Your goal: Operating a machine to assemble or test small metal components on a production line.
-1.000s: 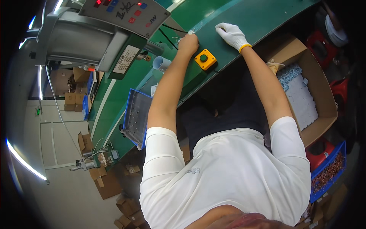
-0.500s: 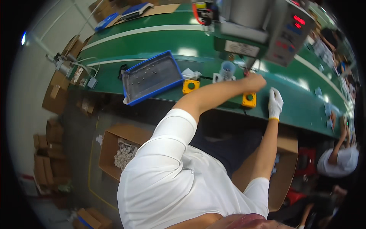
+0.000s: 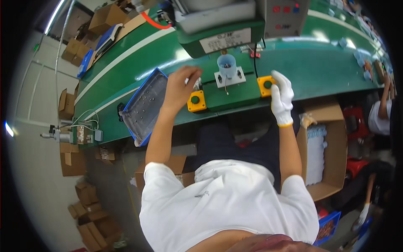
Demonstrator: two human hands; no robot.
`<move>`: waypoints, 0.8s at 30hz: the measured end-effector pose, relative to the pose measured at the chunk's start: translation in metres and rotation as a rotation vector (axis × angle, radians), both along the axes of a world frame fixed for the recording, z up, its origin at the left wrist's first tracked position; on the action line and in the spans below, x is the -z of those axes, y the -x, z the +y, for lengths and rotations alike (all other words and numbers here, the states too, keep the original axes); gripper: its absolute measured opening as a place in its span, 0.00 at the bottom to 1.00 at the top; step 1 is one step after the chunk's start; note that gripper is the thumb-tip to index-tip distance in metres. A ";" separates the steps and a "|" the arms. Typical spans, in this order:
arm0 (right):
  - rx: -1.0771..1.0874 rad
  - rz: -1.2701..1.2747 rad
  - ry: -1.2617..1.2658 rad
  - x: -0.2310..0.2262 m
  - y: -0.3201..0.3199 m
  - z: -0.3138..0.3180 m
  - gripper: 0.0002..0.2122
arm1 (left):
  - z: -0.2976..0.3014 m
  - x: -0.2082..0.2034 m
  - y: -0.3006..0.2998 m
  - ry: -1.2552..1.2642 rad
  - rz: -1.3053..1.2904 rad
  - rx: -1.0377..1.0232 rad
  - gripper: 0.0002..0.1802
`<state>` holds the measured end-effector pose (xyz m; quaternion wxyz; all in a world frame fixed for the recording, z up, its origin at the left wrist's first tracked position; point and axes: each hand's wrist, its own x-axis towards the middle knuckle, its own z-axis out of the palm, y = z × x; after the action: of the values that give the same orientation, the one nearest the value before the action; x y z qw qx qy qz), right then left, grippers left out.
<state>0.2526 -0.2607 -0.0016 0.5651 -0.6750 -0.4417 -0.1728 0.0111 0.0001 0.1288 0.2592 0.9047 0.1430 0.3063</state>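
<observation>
My bare left hand is above the gap between the blue-rimmed tray and the left yellow button box. Its fingers curl together in a pinch; anything between them is too small to make out. Beside the right yellow button box, my right hand wears a white knit glove. Thumb and fingers are apart around the box's right edge, holding nothing. Between the two boxes a translucent blue cup with dark bits inside stands at a white fixture plate, under the press head.
Small metal pieces lie scattered in the tray. A control panel adjoins the press at upper right. An open carton with pale blue and white contents stands right of my legs. Co-workers sit along the green bench at far right.
My left hand has gone from the right side of the press, across the fixture, to beside the tray. My gloved right hand has come up to the right button box. The view has shifted.
</observation>
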 end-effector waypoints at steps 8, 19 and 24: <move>0.076 -0.156 -0.094 0.021 0.008 0.019 0.11 | -0.005 -0.017 -0.077 0.070 0.217 0.044 0.18; 0.054 -0.179 -0.092 0.023 0.005 0.013 0.11 | 0.005 -0.013 -0.094 0.135 0.443 0.057 0.19; 0.032 -0.195 -0.083 0.024 0.010 0.028 0.12 | 0.021 -0.014 -0.093 0.073 0.445 0.122 0.19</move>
<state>0.2424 -0.2323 -0.0259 0.5443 -0.6379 -0.4761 -0.2648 0.1040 0.0210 0.1427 0.2717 0.9470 0.1527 0.0780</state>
